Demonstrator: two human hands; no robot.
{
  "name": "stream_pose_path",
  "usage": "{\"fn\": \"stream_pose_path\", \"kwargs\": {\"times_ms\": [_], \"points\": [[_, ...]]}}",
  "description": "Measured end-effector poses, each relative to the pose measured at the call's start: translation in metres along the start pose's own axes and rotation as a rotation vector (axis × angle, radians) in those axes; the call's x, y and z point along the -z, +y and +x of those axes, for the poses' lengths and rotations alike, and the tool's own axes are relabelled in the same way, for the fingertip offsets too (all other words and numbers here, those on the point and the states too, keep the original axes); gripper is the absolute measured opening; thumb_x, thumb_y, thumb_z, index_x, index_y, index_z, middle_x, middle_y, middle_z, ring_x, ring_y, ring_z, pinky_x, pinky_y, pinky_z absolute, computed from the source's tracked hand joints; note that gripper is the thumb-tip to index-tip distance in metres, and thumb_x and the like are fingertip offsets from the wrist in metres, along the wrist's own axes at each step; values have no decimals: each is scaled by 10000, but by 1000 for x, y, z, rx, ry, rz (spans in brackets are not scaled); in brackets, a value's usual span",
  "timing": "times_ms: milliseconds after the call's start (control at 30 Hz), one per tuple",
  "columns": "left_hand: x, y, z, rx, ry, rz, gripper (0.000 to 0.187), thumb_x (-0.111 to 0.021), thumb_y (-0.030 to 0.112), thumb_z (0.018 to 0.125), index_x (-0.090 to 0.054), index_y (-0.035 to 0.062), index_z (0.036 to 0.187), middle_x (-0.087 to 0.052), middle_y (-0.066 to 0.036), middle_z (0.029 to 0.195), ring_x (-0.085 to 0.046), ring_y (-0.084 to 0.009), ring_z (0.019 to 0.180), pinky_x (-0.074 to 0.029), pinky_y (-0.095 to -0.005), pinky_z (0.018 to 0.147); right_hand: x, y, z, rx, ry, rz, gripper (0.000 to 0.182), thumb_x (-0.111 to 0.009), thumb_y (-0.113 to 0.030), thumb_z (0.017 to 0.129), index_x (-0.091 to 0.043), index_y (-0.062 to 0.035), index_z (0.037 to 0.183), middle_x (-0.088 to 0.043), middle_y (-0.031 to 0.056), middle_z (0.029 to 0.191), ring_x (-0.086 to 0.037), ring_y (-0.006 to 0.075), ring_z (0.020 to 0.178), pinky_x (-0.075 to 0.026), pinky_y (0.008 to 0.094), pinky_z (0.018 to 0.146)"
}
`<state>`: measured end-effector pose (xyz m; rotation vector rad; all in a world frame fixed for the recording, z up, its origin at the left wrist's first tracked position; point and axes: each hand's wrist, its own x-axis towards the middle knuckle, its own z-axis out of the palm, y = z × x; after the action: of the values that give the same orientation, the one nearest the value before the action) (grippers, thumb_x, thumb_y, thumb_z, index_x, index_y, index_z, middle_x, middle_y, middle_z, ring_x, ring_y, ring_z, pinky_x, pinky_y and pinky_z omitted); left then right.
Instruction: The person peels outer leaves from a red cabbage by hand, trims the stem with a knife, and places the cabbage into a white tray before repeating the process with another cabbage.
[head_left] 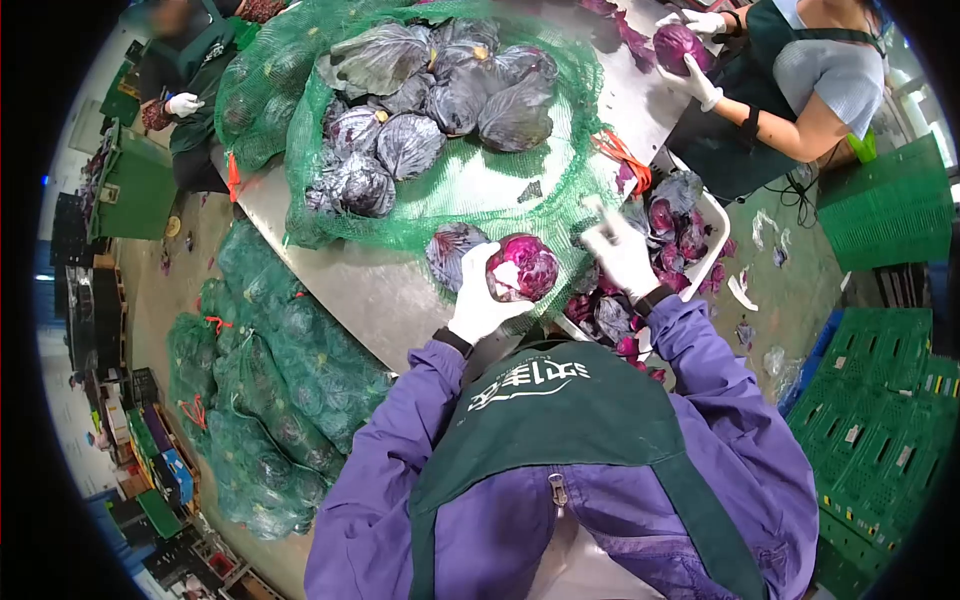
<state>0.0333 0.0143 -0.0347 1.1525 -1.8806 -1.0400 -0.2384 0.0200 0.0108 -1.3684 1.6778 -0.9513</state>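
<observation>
My left hand, in a white glove, is closed around a red cabbage at the table's near edge. The cabbage is shiny purple, with pale patches on the side by my thumb. Just behind that hand lies a darker cabbage. My right hand, also white-gloved, is raised to the right of the held cabbage, over a white crate of loose purple leaves. Its fingers are smeared by motion, so whether they hold anything cannot be made out.
Several dark cabbages lie on an opened green net bag upon the metal table. Filled net bags cover the floor at left. Across the table, a co-worker holds another cabbage. Green crates stand at right.
</observation>
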Motion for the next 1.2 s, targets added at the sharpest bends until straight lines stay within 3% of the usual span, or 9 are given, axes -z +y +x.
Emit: {"fn": "stream_pose_path", "kwargs": {"times_ms": [67, 300, 667, 833, 867, 933, 1033, 1067, 1200], "points": [[7, 3, 10, -27, -61, 81, 1043, -932, 274, 507, -365, 56, 1355, -387, -163, 1297, -421, -318, 1234, -378, -413, 1062, -17, -14, 2, 130, -335, 107, 414, -693, -149, 831, -604, -98, 1233, -630, 87, 1084, -572, 151, 942, -466, 308, 855], [17, -5, 15, 67, -199, -97, 1078, -939, 174, 505, -321, 53, 1380, -397, -133, 1305, -424, -267, 1240, -375, -390, 1065, -31, 3, 12, 269, -523, 114, 185, -734, -79, 768, -595, -53, 888, -565, 91, 909, -561, 247, 911, -445, 341, 866], [23, -9, 22, 137, -221, -233, 1094, -950, 177, 505, -324, 65, 1396, -397, -136, 1342, -418, -266, 1262, -374, -386, 1078, 10, 25, -9, -242, -463, 316, 147, -670, -175, 900, -598, -52, 867, -528, -39, 750, -475, 71, 716, -424, 243, 688], [23, 0, 26, 119, -276, -199, 1101, -952, 164, 505, -321, 66, 1402, -413, -134, 1341, -428, -262, 1256, -377, -386, 1078, -14, -8, 0, 50, -359, 203, 339, -695, -101, 843, -597, -21, 1158, -630, 86, 1112, -576, 181, 1079, -442, 313, 966], [23, 0, 26, 118, -278, -197, 1101, -952, 164, 505, -321, 66, 1402, -413, -134, 1341, -428, -262, 1256, -377, -386, 1078, -34, 11, 6, 239, -376, 255, 322, -706, -93, 836, -600, -28, 1133, -620, 67, 1043, -573, 154, 1016, -454, 304, 920], [24, -6, 26, 208, -285, -389, 1098, -952, 151, 502, -327, 68, 1400, -419, -131, 1346, -431, -260, 1258, -377, -388, 1079, -40, 2, 1, -2, -422, 337, 242, -702, -101, 846, -605, -35, 1058, -592, 30, 940, -554, 119, 902, -463, 285, 829], [29, -5, 23, 192, -286, -306, 1099, -953, 151, 503, -330, 66, 1404, -414, -131, 1362, -422, -265, 1274, -369, -391, 1086, -28, 0, -1, 76, -506, 342, 148, -697, -88, 861, -598, -75, 970, -546, -40, 826, -502, 46, 745, -432, 223, 656], [30, -3, 23, 153, -284, -244, 1097, -953, 156, 506, -333, 65, 1405, -415, -131, 1365, -418, -266, 1280, -364, -389, 1091, -6, -11, -9, -231, -589, 328, 118, -693, -111, 863, -601, -71, 925, -549, -41, 775, -488, 58, 692, -421, 228, 655], [27, -4, 26, 225, -244, -327, 1084, -950, 167, 514, -342, 58, 1405, -413, -133, 1375, -406, -267, 1296, -341, -383, 1105, 35, 33, -23, -315, -325, 271, 82, -683, -69, 850, -604, -82, 870, -556, -44, 751, -471, 43, 597, -386, 210, 537]]}}
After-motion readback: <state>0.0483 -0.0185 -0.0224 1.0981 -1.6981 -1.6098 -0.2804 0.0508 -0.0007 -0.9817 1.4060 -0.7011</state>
